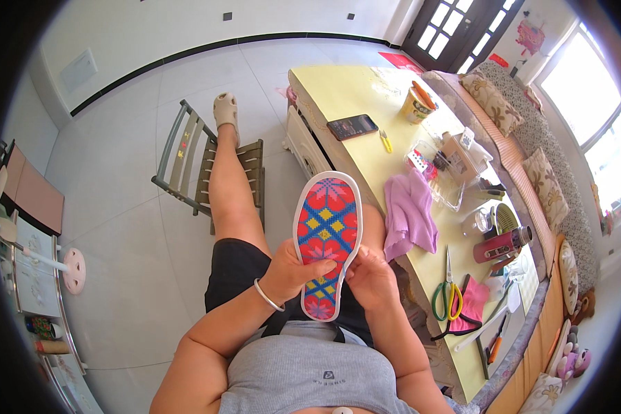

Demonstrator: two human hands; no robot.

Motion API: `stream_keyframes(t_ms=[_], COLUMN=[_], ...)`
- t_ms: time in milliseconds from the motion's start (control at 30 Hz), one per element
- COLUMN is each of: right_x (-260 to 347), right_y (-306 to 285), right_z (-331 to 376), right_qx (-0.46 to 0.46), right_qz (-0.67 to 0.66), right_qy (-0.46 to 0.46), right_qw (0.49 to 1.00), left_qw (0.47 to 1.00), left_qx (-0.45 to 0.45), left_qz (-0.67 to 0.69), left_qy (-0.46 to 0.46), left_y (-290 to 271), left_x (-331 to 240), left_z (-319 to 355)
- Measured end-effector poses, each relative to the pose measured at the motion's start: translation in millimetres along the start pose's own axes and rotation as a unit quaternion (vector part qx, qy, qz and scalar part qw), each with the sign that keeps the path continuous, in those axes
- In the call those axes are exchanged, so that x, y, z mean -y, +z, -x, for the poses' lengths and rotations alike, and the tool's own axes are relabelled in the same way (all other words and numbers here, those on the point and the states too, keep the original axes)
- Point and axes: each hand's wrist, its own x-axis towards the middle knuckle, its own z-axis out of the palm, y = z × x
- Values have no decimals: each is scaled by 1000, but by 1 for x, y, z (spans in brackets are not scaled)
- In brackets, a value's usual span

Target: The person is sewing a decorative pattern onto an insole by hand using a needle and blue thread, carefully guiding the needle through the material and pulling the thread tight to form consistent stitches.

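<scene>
An embroidered shoe insole (326,228) is held upright before my lap, its white rim framing red flowers crossed by blue bands and yellow diamonds. My left hand (291,270) grips it from the left, the thumb pressed flat across its patterned face and the other fingers behind. At the opposite edge, my right hand (371,276) pinches the white rim with thumb and fingers. Whether those fingers also hold a needle or thread is too small to tell. A bangle circles my left wrist.
To my right, a yellow-topped table (334,90) carries a phone (352,127), a yellow cutter (386,141), a purple cloth (410,212), scissors (448,293), a pink flask (502,244) and a tub (418,103). My leg rests on a folding chair (183,155). A sofa (517,159) stands beyond the table.
</scene>
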Motion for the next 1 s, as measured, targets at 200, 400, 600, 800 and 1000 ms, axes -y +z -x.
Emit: stream_keyframes(t_ms=[200, 400, 600, 800, 1000], right_x=[0, -5, 68, 198, 294], right_y=[41, 11, -80, -215, -344], right_z=[14, -14, 3, 103, 251], right_qx=[18, 14, 88, -148, -344], right_qz=[11, -55, -241, -111, -41], right_qy=[25, -16, -144, -420, -600], right_qw=[999, 998, 956, 888, 721], left_qw=[998, 998, 993, 965, 955], left_qx=[0, 12, -83, -185, -245], left_qz=[-67, -69, 52, 8, 34], left_qy=[2, 5, 62, 186, 165], left_y=[-6, 1, -8, -36, -72], left_x=[5, -4, -41, -65, -65], left_z=[0, 8, -5, -19, -25])
